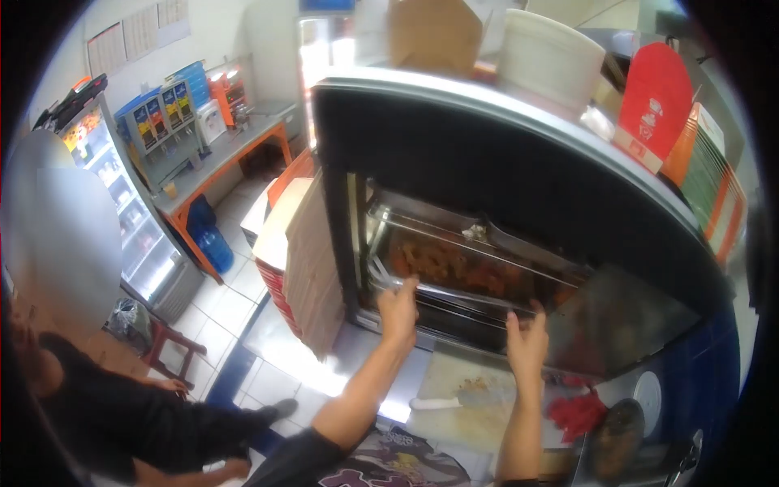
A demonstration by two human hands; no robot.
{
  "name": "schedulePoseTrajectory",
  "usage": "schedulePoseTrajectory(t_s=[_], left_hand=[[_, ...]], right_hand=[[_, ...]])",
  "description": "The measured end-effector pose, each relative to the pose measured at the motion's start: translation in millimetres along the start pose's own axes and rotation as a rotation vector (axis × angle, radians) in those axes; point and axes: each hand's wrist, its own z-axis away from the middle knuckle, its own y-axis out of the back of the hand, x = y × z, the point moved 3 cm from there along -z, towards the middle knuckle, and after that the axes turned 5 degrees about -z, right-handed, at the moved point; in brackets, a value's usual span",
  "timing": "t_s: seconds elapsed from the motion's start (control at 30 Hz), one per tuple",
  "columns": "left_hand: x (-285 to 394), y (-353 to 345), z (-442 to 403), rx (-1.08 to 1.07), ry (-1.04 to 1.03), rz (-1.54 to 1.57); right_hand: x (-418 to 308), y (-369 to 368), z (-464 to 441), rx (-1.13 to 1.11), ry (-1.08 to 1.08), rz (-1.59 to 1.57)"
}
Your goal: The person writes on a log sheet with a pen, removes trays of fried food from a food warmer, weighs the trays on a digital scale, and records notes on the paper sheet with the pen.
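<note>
A metal tray point(454, 295) of brownish-orange food point(442, 269) sits inside a black-framed cabinet point(519, 174) with a glass front. My left hand point(399, 315) grips the near rim of the tray toward its left end, fingers curled over it. Farther right along that same rim, my right hand point(527, 337) pinches the edge between thumb and fingers. Wire rack bars point(430, 231) run across above the food. The far side of the tray is partly hidden in the cabinet's shade.
Below the cabinet lies a cutting board point(442, 365) with a white-handled knife point(434, 402) and food scraps. A red cloth point(578, 412) and a dark round pan point(618, 438) are at right. Flattened cardboard boxes point(312, 268) stand left. Another person point(154, 414) is at lower left.
</note>
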Motion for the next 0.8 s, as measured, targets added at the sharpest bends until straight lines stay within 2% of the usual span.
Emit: schedulePoseTrajectory(t_s=[0.13,0.2,0.23,0.57,0.63,0.8], left_hand=[[-12,12,39,-0.009,0.044,0.003],[-13,14,58,-0.017,0.032,-0.006],[-11,14,67,-0.04,0.046,0.003],[-48,36,77,-0.1,0.106,0.001],[-48,37,77,-0.121,0.084,-0.004],[-53,38,76,-0.118,0.108,-0.012]], right_hand=[[-30,1,9,0.019,0.063,-0.092],[-39,-3,17,-0.006,0.226,-0.011],[-43,-5,21,-0.015,0.238,-0.01],[-34,-14,35,-0.033,0.307,-0.012],[-32,-14,35,-0.049,0.237,-0.05],[-27,-16,35,-0.062,0.237,-0.019]])
